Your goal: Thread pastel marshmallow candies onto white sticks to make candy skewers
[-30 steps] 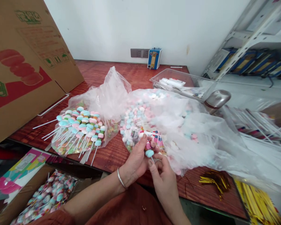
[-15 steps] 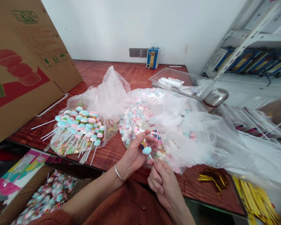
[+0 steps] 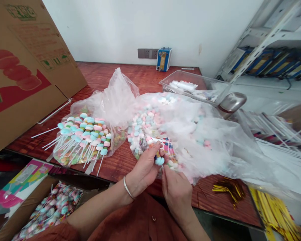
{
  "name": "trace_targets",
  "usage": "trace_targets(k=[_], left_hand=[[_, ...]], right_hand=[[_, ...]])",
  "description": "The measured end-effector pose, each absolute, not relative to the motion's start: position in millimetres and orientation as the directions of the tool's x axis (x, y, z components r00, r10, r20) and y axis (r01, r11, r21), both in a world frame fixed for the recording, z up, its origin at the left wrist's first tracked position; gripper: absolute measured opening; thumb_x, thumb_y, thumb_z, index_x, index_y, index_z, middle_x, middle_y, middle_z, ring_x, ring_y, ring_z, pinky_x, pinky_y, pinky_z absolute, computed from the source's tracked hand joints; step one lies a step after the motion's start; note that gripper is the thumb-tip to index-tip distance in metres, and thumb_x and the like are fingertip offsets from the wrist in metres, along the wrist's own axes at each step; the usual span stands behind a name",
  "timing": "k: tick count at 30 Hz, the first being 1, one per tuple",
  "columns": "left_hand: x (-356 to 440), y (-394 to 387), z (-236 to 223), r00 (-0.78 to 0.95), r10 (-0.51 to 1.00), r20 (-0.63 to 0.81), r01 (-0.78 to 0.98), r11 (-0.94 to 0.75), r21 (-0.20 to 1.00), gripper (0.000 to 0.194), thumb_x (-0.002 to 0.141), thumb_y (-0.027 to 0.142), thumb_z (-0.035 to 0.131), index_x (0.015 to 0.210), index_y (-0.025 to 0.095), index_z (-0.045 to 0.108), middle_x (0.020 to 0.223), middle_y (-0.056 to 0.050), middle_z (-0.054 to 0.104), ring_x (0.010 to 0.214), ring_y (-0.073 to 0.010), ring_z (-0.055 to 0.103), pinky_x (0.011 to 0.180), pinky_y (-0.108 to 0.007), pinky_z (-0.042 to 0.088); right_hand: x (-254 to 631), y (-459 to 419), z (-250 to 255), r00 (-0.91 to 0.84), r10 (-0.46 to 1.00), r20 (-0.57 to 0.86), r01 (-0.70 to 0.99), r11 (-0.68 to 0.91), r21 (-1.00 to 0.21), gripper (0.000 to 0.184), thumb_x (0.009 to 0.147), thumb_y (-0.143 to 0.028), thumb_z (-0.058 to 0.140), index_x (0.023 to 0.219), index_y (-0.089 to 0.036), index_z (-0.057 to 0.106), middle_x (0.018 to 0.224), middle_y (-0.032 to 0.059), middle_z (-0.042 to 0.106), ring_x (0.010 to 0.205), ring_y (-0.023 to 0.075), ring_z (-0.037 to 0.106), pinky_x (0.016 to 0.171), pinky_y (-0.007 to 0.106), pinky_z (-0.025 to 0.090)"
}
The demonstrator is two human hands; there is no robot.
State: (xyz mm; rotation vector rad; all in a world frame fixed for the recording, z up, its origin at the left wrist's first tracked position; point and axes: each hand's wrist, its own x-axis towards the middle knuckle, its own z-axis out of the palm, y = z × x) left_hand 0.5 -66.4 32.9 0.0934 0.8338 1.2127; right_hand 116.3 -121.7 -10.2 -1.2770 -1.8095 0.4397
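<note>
Right now both hands are busy over the near edge of the red-brown table (image 3: 97,74). The left hand (image 3: 147,163), with a pale bangle (image 3: 127,188) at the wrist, is closed around the candy skewer (image 3: 159,161), thumb uppermost, so only part of it shows: a pale-blue piece at the bottom, with darker colours just above. Just below that, the right hand (image 3: 176,189) is curled, its thumb and fingers gripping at the short bit of white stick (image 3: 162,167). I can't tell exactly how those fingertips sit.

Beyond the hands lies a big, cloudy plastic bag (image 3: 203,134), pink, blue and white sweets (image 3: 146,117) showing through it. Off to the left, a heap of finished-looking skewers (image 3: 89,129) rests on another clear bag (image 3: 117,97), sticks pointing mostly towards the person. Gold ties (image 3: 229,189) lie near the table's right-hand front edge. A clear plastic tray (image 3: 174,74) stands behind the big bag, and down at the lower left an open carton (image 3: 37,192) holds a mass of colourful sweets (image 3: 57,204).
</note>
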Motion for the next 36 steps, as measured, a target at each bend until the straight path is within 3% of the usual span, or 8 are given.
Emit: trace_targets(k=[3,8,13,18,21,25,29,36], left_hand=[[-3.4,-66.5,32.8,0.17,0.88,-0.444,-0.809,0.382,0.446,0.022,0.081,0.033,0.073,0.085,0.015,0.061,0.064,0.004,0.053,0.063,-0.0109,0.06,0.061,-0.022,0.05],[-10.6,-66.8,34.3,0.266,0.881,-0.391,-0.789,0.432,0.438,0.026,0.082,0.039,0.071,0.091,0.016,0.062,0.067,0.003,0.054,0.066,-0.0126,0.062,0.052,-0.019,0.046],[-8.9,-65.8,41.0,0.21,0.874,-0.437,-0.742,0.434,0.51,0.028,0.079,0.039,0.074,0.088,0.016,0.061,0.07,0.002,0.056,0.062,-0.0129,0.06,0.046,-0.02,0.041],[0.9,-70.0,42.5,0.107,0.859,-0.501,-0.743,0.404,0.534,0.027,0.084,0.038,0.07,0.078,0.014,0.06,0.064,0.002,0.055,0.059,-0.01,0.056,0.062,-0.022,0.049],[-0.3,-69.2,40.7,0.107,0.866,-0.489,-0.762,0.387,0.519,0.027,0.085,0.038,0.069,0.082,0.013,0.062,0.07,-0.001,0.06,0.063,-0.0104,0.059,0.064,-0.022,0.05],[-12.8,-62.4,39.0,0.143,0.9,-0.413,-0.824,0.339,0.454,0.02,0.087,0.029,0.067,0.101,0.014,0.065,0.083,-0.003,0.066,0.074,-0.0139,0.066,0.069,-0.026,0.055],[-24.8,-58.0,39.2,0.231,0.92,-0.316,-0.852,0.349,0.391,0.021,0.089,0.027,0.063,0.105,0.014,0.064,0.082,-0.002,0.065,0.077,-0.0157,0.067,0.076,-0.032,0.057],[-25.1,-55.7,41.5,0.232,0.908,-0.349,-0.794,0.384,0.471,0.023,0.085,0.035,0.071,0.088,0.014,0.062,0.072,0.0,0.064,0.068,-0.0127,0.067,0.069,-0.026,0.058]], right_hand=[[110.8,-128.3,-2.0,-0.159,0.982,-0.099,0.022,-0.097,-0.995,0.034,0.099,-0.045,0.045,0.089,-0.019,0.065,0.05,-0.0064,0.047,0.038,0.0097,0.037,0.041,0.022,0.035],[101.5,-134.3,4.5,-0.412,0.846,-0.339,-0.526,-0.524,-0.67,0.026,0.094,-0.044,0.054,0.089,-0.02,0.062,0.046,-0.0134,0.033,0.032,0.0036,0.016,0.037,0.018,0.028],[109.5,-125.8,-2.2,-0.129,0.991,-0.04,0.069,-0.031,-0.997,0.027,0.099,-0.035,0.048,0.092,-0.018,0.068,0.054,-0.0036,0.055,0.043,0.0094,0.044,0.045,0.022,0.034],[119.5,-120.2,-9.8,-0.22,0.765,0.605,0.8,0.497,-0.337,0.022,0.095,-0.014,0.053,0.109,-0.01,0.07,0.067,0.0057,0.069,0.058,0.0163,0.057,0.062,0.029,0.041],[119.7,-120.6,-10.7,-0.189,0.773,0.605,0.783,0.491,-0.383,0.022,0.097,-0.016,0.051,0.109,-0.011,0.069,0.072,0.0068,0.07,0.064,0.0172,0.061,0.064,0.029,0.043],[113.8,-122.8,-4.1,-0.059,0.995,0.081,0.205,0.092,-0.974,0.028,0.1,-0.037,0.047,0.098,-0.018,0.068,0.062,-0.0013,0.058,0.055,0.013,0.054,0.053,0.024,0.043],[107.2,-123.5,6.5,-0.363,0.871,-0.332,-0.522,-0.485,-0.702,0.03,0.094,-0.046,0.055,0.089,-0.018,0.065,0.047,-0.0147,0.021,0.035,0.0042,0.012,0.037,0.018,0.026],[105.9,-123.9,11.2,-0.36,0.895,-0.263,-0.566,-0.434,-0.7,0.026,0.094,-0.042,0.057,0.086,-0.018,0.064,0.045,-0.0149,0.021,0.035,0.004,0.014,0.038,0.018,0.025]])
